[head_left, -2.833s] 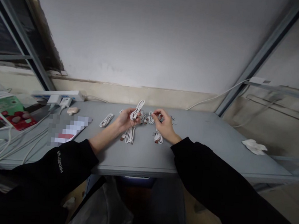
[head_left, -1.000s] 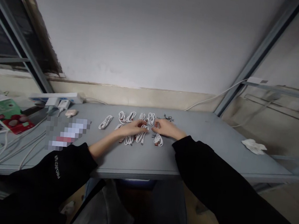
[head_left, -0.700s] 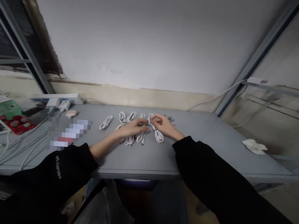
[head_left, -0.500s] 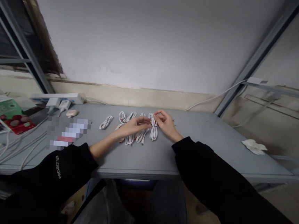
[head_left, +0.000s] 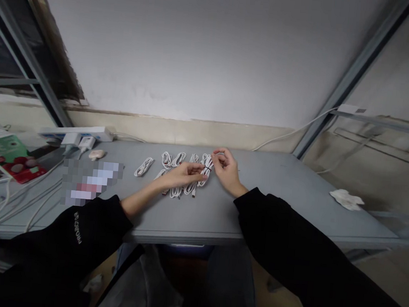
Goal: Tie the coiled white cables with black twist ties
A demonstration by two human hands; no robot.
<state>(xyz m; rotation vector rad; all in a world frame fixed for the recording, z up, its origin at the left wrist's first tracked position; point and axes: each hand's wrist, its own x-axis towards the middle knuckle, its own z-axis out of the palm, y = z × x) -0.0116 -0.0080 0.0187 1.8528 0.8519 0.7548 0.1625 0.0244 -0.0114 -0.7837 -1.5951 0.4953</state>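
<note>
A coiled white cable (head_left: pixel 207 164) with a dark tie around its middle is between my hands, slightly tilted. My left hand (head_left: pixel 184 174) grips it from the left, thumb in front and fingers behind. My right hand (head_left: pixel 226 170) is just right of the coil, its thumb and index finger pinched together by the upper part; what they hold, if anything, is too small to make out. Several more coiled white cables lie in rows under and behind my left hand, partly hidden by it. Another white cable coil (head_left: pixel 143 167) lies apart to the left.
On the grey table (head_left: pixel 275 198), a power strip (head_left: pixel 75 133) with plugged-in chargers, a small pale case (head_left: pixel 97 154), a blurred-out flat item (head_left: pixel 92 182), a green and red box (head_left: pixel 14 158) and loose cables occupy the left. Crumpled tissue (head_left: pixel 346 199) lies far right. Metal posts stand at both sides.
My left hand has closed on the tied cable coil, which now tilts with its lower end toward the left. My right hand stays beside it, fingers slightly shifted.
</note>
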